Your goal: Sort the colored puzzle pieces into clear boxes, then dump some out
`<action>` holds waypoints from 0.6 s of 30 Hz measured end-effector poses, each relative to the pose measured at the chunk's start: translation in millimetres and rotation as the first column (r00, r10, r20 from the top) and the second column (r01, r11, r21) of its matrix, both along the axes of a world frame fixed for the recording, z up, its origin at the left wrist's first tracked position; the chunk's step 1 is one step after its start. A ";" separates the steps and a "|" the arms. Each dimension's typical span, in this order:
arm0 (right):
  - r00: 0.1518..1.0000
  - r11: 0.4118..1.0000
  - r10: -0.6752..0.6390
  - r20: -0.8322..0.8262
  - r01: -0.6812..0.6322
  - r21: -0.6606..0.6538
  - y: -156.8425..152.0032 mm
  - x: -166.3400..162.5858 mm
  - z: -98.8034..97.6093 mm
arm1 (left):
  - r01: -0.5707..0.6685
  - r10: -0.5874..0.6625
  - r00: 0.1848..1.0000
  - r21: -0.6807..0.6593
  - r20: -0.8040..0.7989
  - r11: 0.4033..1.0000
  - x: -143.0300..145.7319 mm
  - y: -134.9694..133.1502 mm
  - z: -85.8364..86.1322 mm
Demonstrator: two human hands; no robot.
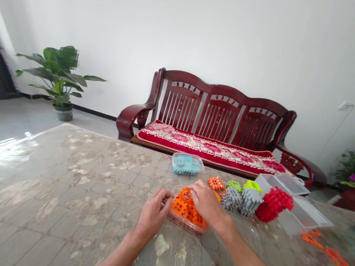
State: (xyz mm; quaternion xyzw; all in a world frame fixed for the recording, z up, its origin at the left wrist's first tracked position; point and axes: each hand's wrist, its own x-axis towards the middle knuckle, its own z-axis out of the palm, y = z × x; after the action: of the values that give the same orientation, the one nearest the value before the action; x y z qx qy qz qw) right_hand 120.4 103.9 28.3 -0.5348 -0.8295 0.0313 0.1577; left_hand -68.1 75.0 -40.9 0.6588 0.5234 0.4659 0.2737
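Observation:
A clear plastic container in front of me is heaped with orange interlocking building pieces, which look like flat grids with square holes. My left hand is closed at the container's left rim, thumb and fingertips pinched together there. From the right, my right hand reaches over the heap, its bent fingers closed on the orange pieces near the top; the palm hides part of them. Just behind is a lidded container of light blue pieces.
Right of my right hand stand grey pieces, red pieces, yellow-green pieces and a few orange ones. Clear open boxes are behind the red stack. An orange chain-like piece lies farther right. A wooden bench stands beyond the table.

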 end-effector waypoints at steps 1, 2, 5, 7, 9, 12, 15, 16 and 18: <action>1.000 1.000 -0.004 0.012 0.004 0.005 0.0 0.4 0.3 | -0.004 0.004 1.000 0.002 -0.003 1.000 0.0 0.0 0.2; 1.000 1.000 -0.011 0.029 0.010 0.020 -0.3 0.6 0.8 | -0.006 0.006 1.000 0.007 -0.003 1.000 0.1 -0.1 0.6; 0.994 0.992 -0.037 0.107 0.023 0.124 -4.1 0.2 2.8 | -0.013 0.013 1.000 0.018 -0.003 1.000 0.4 -0.1 2.1; 0.982 0.981 -0.048 0.182 0.012 0.196 -7.7 -0.5 3.4 | -0.015 0.015 1.000 0.021 -0.003 1.000 0.6 -0.2 3.0; 0.966 0.976 -0.035 0.258 -0.023 0.218 -10.8 -0.9 2.7 | -0.013 0.013 1.000 0.022 -0.002 1.000 0.8 -0.3 3.3; 0.957 0.981 0.018 0.290 -0.073 0.180 -13.1 0.0 0.7 | -0.012 0.012 1.000 0.018 0.000 1.000 0.9 -0.3 2.5; 0.978 0.975 0.008 0.207 -0.054 0.217 -13.8 2.8 0.5 | -0.009 0.009 1.000 0.016 0.001 1.000 0.9 -0.4 1.3; 0.984 0.967 -0.004 0.178 -0.042 0.253 -14.2 3.8 1.1 | -0.007 0.007 1.000 0.015 0.003 1.000 0.9 -0.4 1.1; 0.989 0.943 -0.011 0.147 -0.039 0.330 -15.7 5.0 2.3 | -0.002 0.002 1.000 0.013 0.005 1.000 0.8 -0.4 1.1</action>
State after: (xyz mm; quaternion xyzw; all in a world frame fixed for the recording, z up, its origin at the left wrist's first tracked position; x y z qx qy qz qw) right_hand 125.4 88.2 30.6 -0.4956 -0.8361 -0.1470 0.1838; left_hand -67.3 74.6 -39.9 0.6588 0.5204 0.4713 0.2704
